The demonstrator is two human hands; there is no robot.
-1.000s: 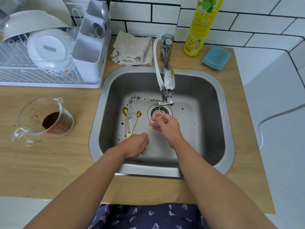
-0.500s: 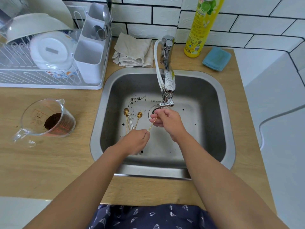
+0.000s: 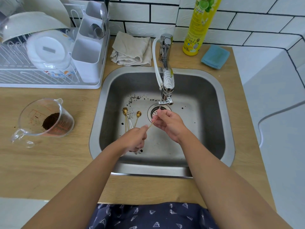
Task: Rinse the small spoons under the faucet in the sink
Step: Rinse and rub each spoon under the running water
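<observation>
Sink (image 3: 219, 113), frame centre: several gold and white small spoons (image 3: 130, 118) lie on its floor left of the drain; measuring cup (image 3: 44, 119) at left holds dark grounds. Left hand (image 3: 135, 139) pinches one gold spoon (image 3: 152, 123) by the handle end. Right hand (image 3: 168, 123) is closed over its bowl end under the faucet (image 3: 166, 83).

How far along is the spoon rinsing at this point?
Early. Nothing looks finished yet. In hand: the left hand and right hand hold one gold spoon under the faucet. Left: several spoons lie on the sink floor among dark grounds.
</observation>
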